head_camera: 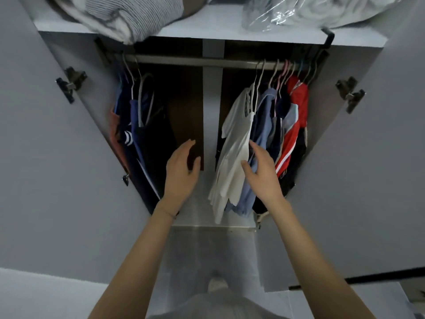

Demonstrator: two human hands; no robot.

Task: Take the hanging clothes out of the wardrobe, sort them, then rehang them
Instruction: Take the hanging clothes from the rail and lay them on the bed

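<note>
Head view: clothes [236, 134] on wardrobe rail [195, 60]; left hand [181, 171], right hand [262, 168] open-fingered, empty.

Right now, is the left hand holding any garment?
No, the left hand is open and empty, between the dark clothes and the white shirt.

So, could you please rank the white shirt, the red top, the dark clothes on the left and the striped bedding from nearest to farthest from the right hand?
1. white shirt: right at the right hand, on its left.
2. red top: hanging up and to its right.
3. dark clothes: across the gap, far left.
4. striped bedding: on the shelf above, upper left.
</note>
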